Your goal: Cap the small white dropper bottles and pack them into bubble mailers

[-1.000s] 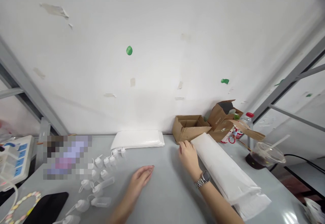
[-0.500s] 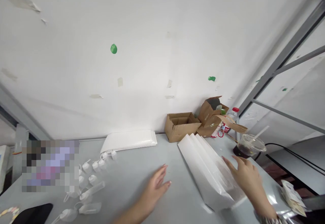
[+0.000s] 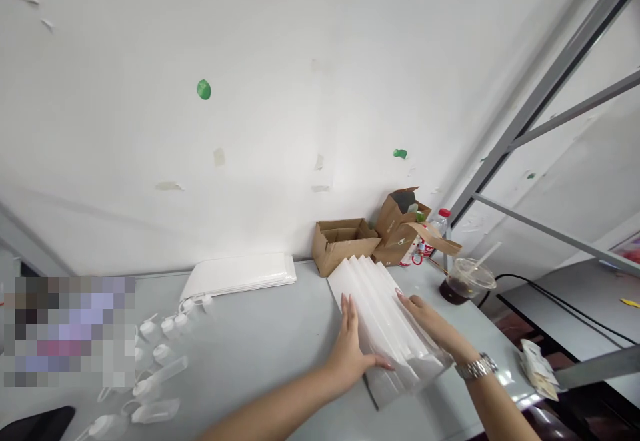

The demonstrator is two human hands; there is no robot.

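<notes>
A fanned stack of white flat bags point(image 3: 383, 324) lies on the grey table point(image 3: 260, 321), its layers overlapping in steps. My left hand point(image 3: 350, 354) grips the stack's near left side, with the thumb reaching over its lower edge. My right hand point(image 3: 430, 324), with a metal wristwatch point(image 3: 477, 366) on its wrist, presses along the right side, fingers lying on the layers. The lower end of the stack is partly hidden behind my hands.
Behind the stack stand brown cardboard boxes point(image 3: 343, 244), a red-capped plastic bottle point(image 3: 440, 224) and a plastic cup of dark liquid point(image 3: 466, 281). A flat white stack point(image 3: 237, 276) lies at the wall. Several white squeeze bottles point(image 3: 150, 388) lie left, near a pixelated patch point(image 3: 67, 331).
My hands have come together from apart and now press both sides of the stack. The view has swung, so the table items sit further left and lower.
</notes>
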